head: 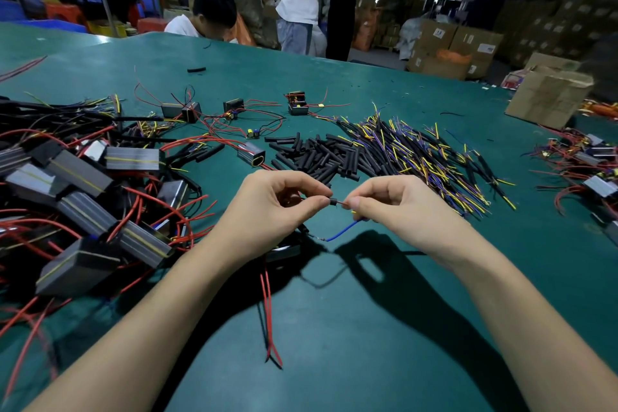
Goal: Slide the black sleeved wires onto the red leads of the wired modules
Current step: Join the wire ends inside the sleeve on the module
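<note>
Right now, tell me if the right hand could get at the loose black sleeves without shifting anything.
Probably yes. The black sleeves lie in an open pile just beyond the right hand with nothing between, but that hand is pinching the red lead and would need to let go.

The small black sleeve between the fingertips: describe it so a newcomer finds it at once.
On the green table, find the two hands meeting at centre. Between the left hand and right hand sits a black sleeve, threaded on a red lead, unlike the loose sleeves piled behind.

Both forearms reaching in from the near edge, converging at mid-desk. Left hand (267,207) raised, fingers curled, thumb and forefinger pinched together. Right hand (398,204) opposite, knuckles up, fingertips likewise pinched, almost touching the left's.
</note>
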A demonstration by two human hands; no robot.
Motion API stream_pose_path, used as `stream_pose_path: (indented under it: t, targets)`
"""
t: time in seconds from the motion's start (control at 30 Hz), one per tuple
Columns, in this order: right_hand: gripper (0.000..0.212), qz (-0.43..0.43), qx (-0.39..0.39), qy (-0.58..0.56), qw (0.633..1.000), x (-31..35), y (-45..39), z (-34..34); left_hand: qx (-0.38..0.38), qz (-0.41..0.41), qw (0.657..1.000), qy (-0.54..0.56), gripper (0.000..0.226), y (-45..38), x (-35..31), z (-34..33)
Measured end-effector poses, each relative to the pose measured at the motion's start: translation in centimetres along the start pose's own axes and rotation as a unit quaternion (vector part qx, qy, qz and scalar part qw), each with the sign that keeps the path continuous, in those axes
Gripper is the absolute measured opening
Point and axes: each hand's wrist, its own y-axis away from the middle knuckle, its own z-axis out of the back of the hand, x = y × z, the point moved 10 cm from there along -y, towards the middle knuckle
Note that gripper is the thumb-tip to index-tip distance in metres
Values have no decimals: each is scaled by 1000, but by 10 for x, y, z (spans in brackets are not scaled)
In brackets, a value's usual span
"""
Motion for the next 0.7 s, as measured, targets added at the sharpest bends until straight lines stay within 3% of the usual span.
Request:
stream_pose_path:
  t: [0.23,0.3,0.47,0.6,0.7]
  targets:
    - [13,2,-12,-28,1000,-4,-3,3,-86,-40,992,-83,20,-1,-17,32]
    - [11,5,-17,-36,999,-4,-3,3,-61,-69,989,-117,22,1,-27,30]
    - [4,13,-17,-46,999,-5,-4,6,101,-61,980,-162,27,8,-26,0]
    - [10,40,16,-48,998,0,-2,4,111,-61,976,-176,23,8,-25,0]
    - [14,59,35,-34,997,6,1,1,64,-55,980,-181,11,3,-21,10]
